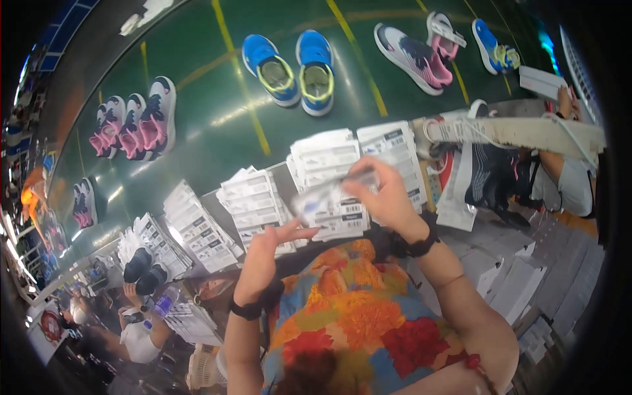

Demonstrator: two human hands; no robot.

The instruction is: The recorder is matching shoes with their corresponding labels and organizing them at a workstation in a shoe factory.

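My right hand pinches a white printed label between thumb and fingers, above a stack of the same kind. The label is smeared by motion and shows a small blue shoe picture. To its lower left, my left hand is open, its fingers stretched toward the label without visibly gripping anything. Beneath the hands lies the middle label stack. Another label stack is just left of it, and a further label stack lies to its right.
A green conveyor belt with yellow lines carries blue shoes, pink-and-navy shoes and a pink-lined pair. More label stacks line its near edge. A pale bar juts in at right. Other people work on both sides.
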